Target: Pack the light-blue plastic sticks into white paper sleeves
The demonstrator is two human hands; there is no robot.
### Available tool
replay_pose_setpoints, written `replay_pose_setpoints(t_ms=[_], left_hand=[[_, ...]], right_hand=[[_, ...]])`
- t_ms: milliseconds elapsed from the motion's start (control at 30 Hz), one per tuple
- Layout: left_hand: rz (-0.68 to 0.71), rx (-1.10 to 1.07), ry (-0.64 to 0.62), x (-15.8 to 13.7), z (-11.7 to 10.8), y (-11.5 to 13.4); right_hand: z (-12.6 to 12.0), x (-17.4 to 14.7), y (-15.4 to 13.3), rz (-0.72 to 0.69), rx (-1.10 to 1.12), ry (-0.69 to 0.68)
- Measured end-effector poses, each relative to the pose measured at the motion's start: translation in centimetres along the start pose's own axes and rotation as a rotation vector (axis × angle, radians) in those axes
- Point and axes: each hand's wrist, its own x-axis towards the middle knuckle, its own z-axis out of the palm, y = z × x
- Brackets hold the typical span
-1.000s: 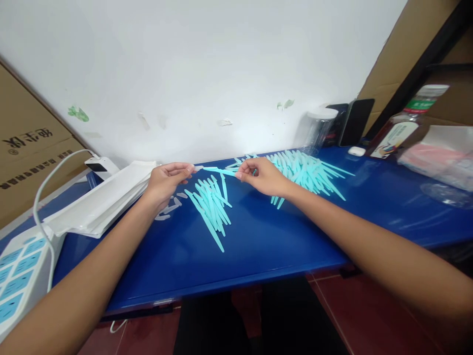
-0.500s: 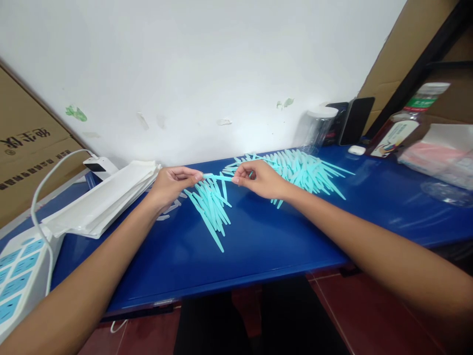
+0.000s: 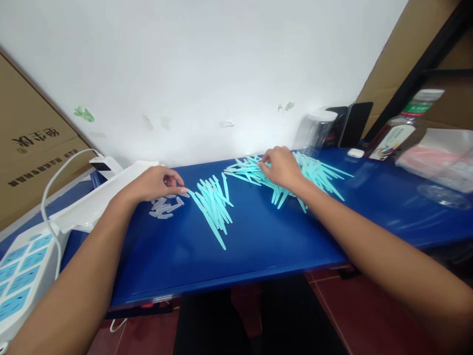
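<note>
My left hand (image 3: 162, 183) hovers at the left, with its fingers loosely curled and the thumb a little apart. Just below the thumb lie several small translucent caps (image 3: 161, 207). Beside them is a smaller heap of slim turquoise eyebrow razors (image 3: 214, 204), fanned toward me. Over a larger heap of the same razors (image 3: 314, 170), my right hand (image 3: 280, 166) is closed, thumb against fingers. Its fingertips are at one of the razors on the left part of that heap, and my hand hides part of the pile.
White plastic bags (image 3: 107, 192) lie left, partly under my forearm, by a power strip (image 3: 22, 271) with a white cable. At the back right stand a clear jar (image 3: 316, 130), a dark phone (image 3: 356, 123) and a bottle (image 3: 399, 128). A white earphone case (image 3: 355, 153) sits before them.
My hands have come apart from the razor they both held. The left has moved left and down to the caps; the right has gone right, over the larger heap.
</note>
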Motion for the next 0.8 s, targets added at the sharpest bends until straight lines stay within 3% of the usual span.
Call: replay_pose_setpoints(t_ms=[67, 167, 233, 367, 467, 567, 667, 800], left_hand=[[0.018, -0.003, -0.105, 0.0, 0.2, 0.0], [0.031, -0.003, -0.166, 0.3, 0.9, -0.1], [0.022, -0.007, -0.188, 0.5, 1.3, -0.3], [-0.007, -0.036, -0.186, 0.6, 1.6, -0.6], [-0.012, -0.079, -0.125, 0.6, 1.6, -0.4], [0.007, -0.118, 0.026, 0.6, 1.5, 0.2], [0.033, -0.203, 0.150, 0.5, 1.5, 1.3], [0.021, -0.432, 0.218, 0.3, 1.9, 3.0]], right_hand=[[0.6, -1.0, -1.7, -0.126, 0.147, -0.035], [1.6, -2.7, -4.6, -0.251, 0.344, -0.256], [2.1, -3.5, -6.1, -0.275, 0.379, -0.343], [2.4, -3.8, -6.7, -0.255, 0.357, -0.384], [2.0, -3.5, -6.0, -0.180, 0.330, -0.418], [1.6, -3.1, -5.3, -0.101, 0.338, -0.427], [1.3, -2.5, -4.5, -0.051, 0.398, -0.318], [1.0, -1.5, -3.6, -0.050, 0.535, -0.230]])
